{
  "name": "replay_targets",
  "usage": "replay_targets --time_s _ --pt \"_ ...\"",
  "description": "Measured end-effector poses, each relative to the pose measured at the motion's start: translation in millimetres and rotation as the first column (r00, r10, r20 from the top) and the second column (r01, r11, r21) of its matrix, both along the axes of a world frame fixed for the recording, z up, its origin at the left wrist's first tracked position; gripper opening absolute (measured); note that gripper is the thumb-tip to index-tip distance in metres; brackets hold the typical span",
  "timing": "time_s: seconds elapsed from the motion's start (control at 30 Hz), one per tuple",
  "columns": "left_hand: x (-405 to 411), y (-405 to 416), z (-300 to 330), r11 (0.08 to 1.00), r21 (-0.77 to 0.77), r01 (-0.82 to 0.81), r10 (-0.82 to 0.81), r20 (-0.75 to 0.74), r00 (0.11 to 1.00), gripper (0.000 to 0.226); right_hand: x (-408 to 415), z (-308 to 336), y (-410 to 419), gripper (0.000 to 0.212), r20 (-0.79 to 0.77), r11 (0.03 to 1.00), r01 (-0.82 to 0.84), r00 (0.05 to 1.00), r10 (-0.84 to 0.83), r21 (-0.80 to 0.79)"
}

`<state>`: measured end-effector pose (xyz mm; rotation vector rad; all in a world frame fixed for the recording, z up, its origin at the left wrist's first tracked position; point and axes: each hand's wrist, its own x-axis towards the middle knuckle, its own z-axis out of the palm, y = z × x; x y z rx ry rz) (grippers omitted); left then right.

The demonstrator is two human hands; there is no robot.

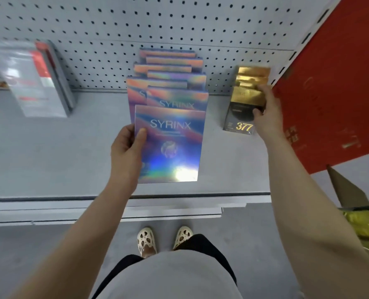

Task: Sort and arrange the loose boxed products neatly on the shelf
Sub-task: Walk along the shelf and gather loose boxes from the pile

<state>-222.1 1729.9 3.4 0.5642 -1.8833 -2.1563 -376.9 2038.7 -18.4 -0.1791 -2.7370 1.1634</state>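
Two rows are being worked at once here: your left hand (126,147) pinches the front holographic box (170,145) by its left edge, thumb curled over the face and fingers behind, holding it at the head of the row of holographic boxes (170,83) that runs back toward the pegboard wall (179,24). Your right hand (265,108) is curled round the right side of the gold box (249,96), which sits in the short row of gold boxes (252,74) with the black "377" box (240,124) in front of it. By the look of it you are in the squaring-up step, with both rows already gathered by kind. The holographic row is staggered left and right, so the next move calls for setting the front box down upright and nudging those behind it into one line. Mind your edges: the red panel (334,83) stands just beside your right hand, leaving little room on that side. The shelf (60,158) offers wide bare space between the holographic row and the grey boxes (41,83) leaning at far left, and a fair strip ahead of the front lip (71,199).
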Motion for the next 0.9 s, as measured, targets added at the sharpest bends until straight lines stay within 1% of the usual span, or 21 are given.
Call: replay_targets --time_s 0.07,0.13,0.2,0.23,0.27,0.3,0.33,0.4,0.43,0.5,0.57,0.63,0.7,0.8,0.83,0.9 --pt "0.4 1.7 -0.5 1.000 0.004 0.003 -0.003 0.005 1.000 0.020 3.4 -2.4 -0.1 0.070 -0.036 0.999 0.018 0.999 -0.016 0.050" --pt "1.5 3.7 0.3 1.000 0.003 0.018 -0.018 0.001 1.000 0.023 7.5 0.6 0.2 0.067 -0.127 0.991 0.065 0.991 -0.051 0.116" --pt "1.9 4.7 0.9 0.999 0.002 0.032 -0.032 -0.002 0.999 0.024 14.0 14.1 -6.9 0.047 -0.237 0.987 0.108 0.968 -0.078 0.115" --pt "2.1 4.6 1.0 0.999 0.009 0.036 -0.036 -0.003 0.999 0.022 20.1 23.3 -15.0 0.034 -0.254 0.994 0.082 0.965 -0.060 0.078" --pt "2.0 4.7 0.1 0.999 0.019 0.041 -0.041 -0.004 0.999 0.020 29.5 34.1 -26.4 0.022 -0.227 1.000 0.013 0.974 -0.012 0.004" --pt "1.8 4.7 -0.9 0.998 0.027 0.049 -0.048 -0.007 0.999 0.017 41.4 43.1 -40.2 0.014 -0.162 0.992 -0.080 0.985 0.063 -0.098" --pt "1.6 5.5 -1.6 0.998 0.033 0.061 -0.060 -0.012 0.998 0.015 54.5 49.9 -54.9 0.009 -0.078 0.963 -0.178 0.983 0.165 -0.203" --pt "2.6 8.7 -1.9 0.995 0.041 0.090 -0.089 -0.026 0.996 0.012 79.8 52.6 -80.5 0.015 0.072 0.881 -0.310 0.931 0.357 -0.357" --pt "3.8 10.4 -1.6 0.994 0.044 0.101 -0.100 -0.034 0.994 0.012 89.3 49.8 -89.4 0.020 0.097 0.845 -0.337 0.907 0.410 -0.415" --pt "7.6 10.7 -3.1 0.993 0.036 0.114 -0.113 -0.033 0.993 0.016 100.4 43.5 -99.3 0.026 0.094 0.802 -0.310 0.907 0.411 -0.510" --pt "11.6 7.0 -8.4 0.994 -0.014 0.113 -0.113 0.000 0.994 0.021 103.2 39.3 -103.0 0.027 0.081 0.778 -0.290 0.914 0.398 -0.557" --pt "15.4 1.0 -14.2 0.990 -0.101 0.094 -0.090 0.038 0.995 0.024 102.3 37.2 -108.5 0.032 0.046 0.778 -0.322 0.911 0.409 -0.540" --pt "17.5 -4.2 -18.5 0.986 -0.160 0.056 -0.049 0.044 0.998 0.027 98.1 36.3 -116.6 0.038 0.003 0.814 -0.363 0.913 0.409 -0.455" --pt "18.2 -9.7 -23.7 0.965 -0.255 0.063 -0.049 0.062 0.997 0.035 87.7 39.1 -131.0 0.038 -0.035 0.856 -0.383 0.918 0.396 -0.348" --pt "17.9 -11.6 -24.8 0.959 -0.274 0.074 -0.057 0.068 0.996 0.037 82.9 39.9 -135.0 0.037 -0.052 0.866 -0.395 0.915 0.399 -0.307" --pt "16.8 -14.6 -26.2 0.951 -0.294 0.093 -0.078 0.062 0.995 0.035 74.8 39.7 -140.5 0.037 -0.104 0.895 -0.416 0.909 0.404 -0.160"
